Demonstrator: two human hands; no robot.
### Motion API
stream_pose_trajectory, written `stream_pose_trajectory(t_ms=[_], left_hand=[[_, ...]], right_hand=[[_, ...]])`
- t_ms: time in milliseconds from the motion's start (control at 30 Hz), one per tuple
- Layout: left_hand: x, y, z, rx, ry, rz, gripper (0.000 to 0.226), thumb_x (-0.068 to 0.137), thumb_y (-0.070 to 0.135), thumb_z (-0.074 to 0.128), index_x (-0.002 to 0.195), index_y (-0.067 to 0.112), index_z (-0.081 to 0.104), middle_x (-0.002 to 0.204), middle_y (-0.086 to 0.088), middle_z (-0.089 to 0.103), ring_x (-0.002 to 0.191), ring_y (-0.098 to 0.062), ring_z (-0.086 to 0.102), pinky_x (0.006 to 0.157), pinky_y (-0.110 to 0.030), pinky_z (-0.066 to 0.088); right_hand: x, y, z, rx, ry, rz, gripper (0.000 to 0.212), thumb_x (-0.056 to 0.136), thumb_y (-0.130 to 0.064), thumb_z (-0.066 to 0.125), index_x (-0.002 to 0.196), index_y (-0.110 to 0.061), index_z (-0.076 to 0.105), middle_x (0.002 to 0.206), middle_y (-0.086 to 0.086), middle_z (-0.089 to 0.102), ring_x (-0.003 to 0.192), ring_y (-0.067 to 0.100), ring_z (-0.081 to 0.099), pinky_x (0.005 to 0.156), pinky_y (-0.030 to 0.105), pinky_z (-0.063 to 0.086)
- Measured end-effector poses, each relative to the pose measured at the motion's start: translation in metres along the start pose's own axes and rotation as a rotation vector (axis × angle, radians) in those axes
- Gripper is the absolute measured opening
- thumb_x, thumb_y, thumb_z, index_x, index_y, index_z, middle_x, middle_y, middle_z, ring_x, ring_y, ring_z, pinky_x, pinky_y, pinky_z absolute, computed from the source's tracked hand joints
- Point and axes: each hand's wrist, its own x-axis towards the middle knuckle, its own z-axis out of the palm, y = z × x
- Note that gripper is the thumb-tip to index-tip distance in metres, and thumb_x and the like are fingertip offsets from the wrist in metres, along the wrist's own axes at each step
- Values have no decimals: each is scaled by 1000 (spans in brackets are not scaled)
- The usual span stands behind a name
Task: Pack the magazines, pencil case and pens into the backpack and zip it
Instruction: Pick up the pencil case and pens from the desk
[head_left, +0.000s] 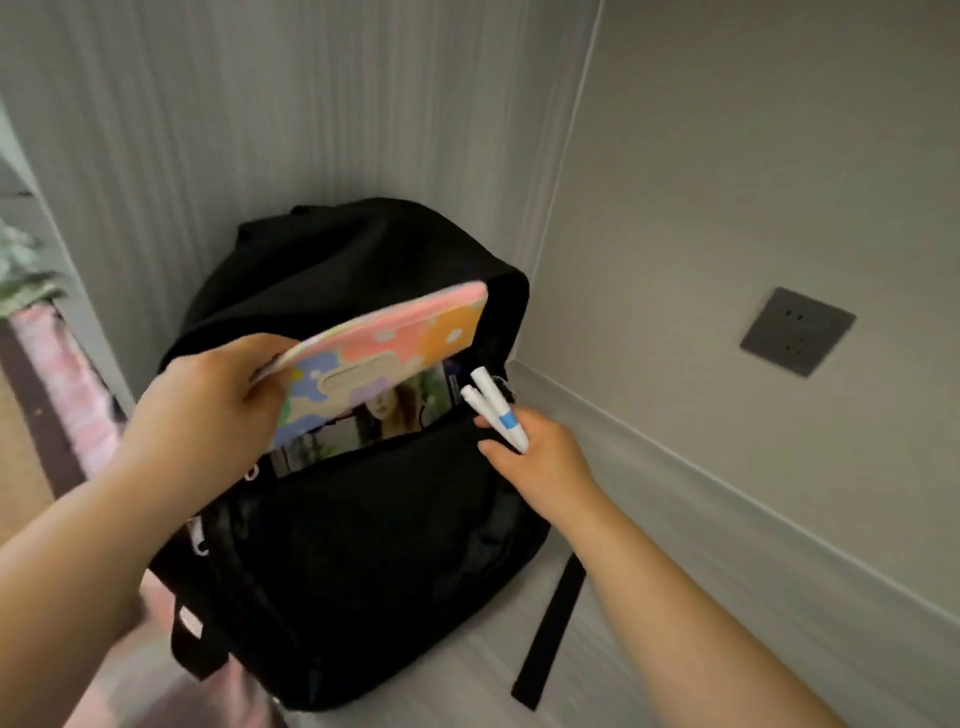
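A black backpack (363, 545) stands upright in a corner, its main compartment unzipped. A magazine (400, 415) with a photo cover sticks up inside the opening. My left hand (208, 395) grips a pastel flowered pencil case (384, 343) by its left end and holds it tilted over the opening, in front of the magazine. My right hand (530, 447) sits at the opening's right edge, holding two white pens (491, 405), one with a blue band, their tips pointing up and left.
Grey walls close in behind and to the right, with a dark wall socket (797, 330) on the right one. A black strap (550, 629) trails on the pale surface at the bag's right. A pink item (62, 384) lies to the left.
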Motion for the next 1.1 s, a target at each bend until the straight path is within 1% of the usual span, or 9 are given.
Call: stream_pose_trajectory(t_ms=[167,333,500,600,633,700,767,933,1100], left_hand=[[8,-20,4,141,-66,-25,30,85,8,50,111,17,62,98,-22,69,87,-44,62,71,-42,48],[16,-19,37,223,-363,-106,32,84,10,46,112,18,60,103,-17,67,93,-39,60,72,-34,45],[28,-20,71,-179,-565,-263,27,88,2,41,96,15,62,70,-10,56,49,-16,45,39,-14,34],[35,-26,77,-246,-588,-364,33,88,-1,39,108,13,61,58,-12,52,28,-11,38,25,-9,24],[36,-26,79,-204,-612,-331,34,88,-1,38,111,11,60,69,-16,60,37,-15,47,29,-9,31],[35,-26,83,-14,-630,-186,35,88,3,41,119,10,56,105,-18,66,78,-28,64,61,-15,49],[34,-26,80,211,-618,-75,35,88,8,45,120,15,54,117,-14,63,103,-32,60,84,-31,49],[44,-28,60,587,-896,80,28,88,3,39,109,7,56,115,-12,63,102,-26,59,85,-29,47],[47,-20,66,371,-1179,28,30,93,11,36,118,11,54,127,-11,57,112,-24,53,93,-29,39]], right_hand=[[24,-22,26,-406,-224,-211,47,84,-14,55,128,-28,47,140,-13,44,116,14,50,90,27,40],[29,-22,38,-647,-357,-187,34,84,-13,52,117,-23,53,117,3,60,104,26,55,78,33,44],[18,-13,20,-649,-261,-198,12,85,-17,51,91,-14,61,93,10,66,88,28,58,62,30,36],[11,-10,11,-619,-224,-173,13,87,-19,50,88,-14,62,88,10,66,81,25,56,60,28,32],[10,-11,10,-607,-217,-173,14,87,-20,50,88,-14,63,87,10,66,77,23,54,60,28,32],[9,-13,8,-602,-202,-182,15,88,-20,50,90,-15,64,86,10,67,72,21,51,60,27,32],[11,-16,3,-592,-176,-189,15,87,-20,52,91,-16,66,85,9,68,74,23,53,59,27,32],[15,-21,-10,-573,-166,-192,13,85,-20,56,90,-18,67,81,7,69,67,14,44,59,26,33],[14,-22,-6,-520,-163,-177,23,84,-17,58,102,-27,68,80,0,67,67,13,47,61,24,34]])
